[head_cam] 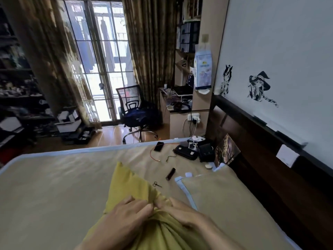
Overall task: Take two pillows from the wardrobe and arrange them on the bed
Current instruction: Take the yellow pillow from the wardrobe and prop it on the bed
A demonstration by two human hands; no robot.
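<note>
A yellow pillow (133, 184) is held over the bed (54, 177), its far corner pointing toward the window. My left hand (126, 215) and my right hand (182, 212) both grip its bunched fabric near the bottom middle of the view. A second pillow (225, 199), beige with a pale blue trim, lies flat on the bed to the right, beside the dark headboard (261, 159). The wardrobe is out of view.
Small scissors (157, 184), a black bar-shaped item (170, 174), thin wires (162, 156), a phone (159, 146) and black cases (187, 152) lie on the bed near the headboard end. Beyond the bed are an office chair (135, 112), a desk (180, 109) and a curtained window.
</note>
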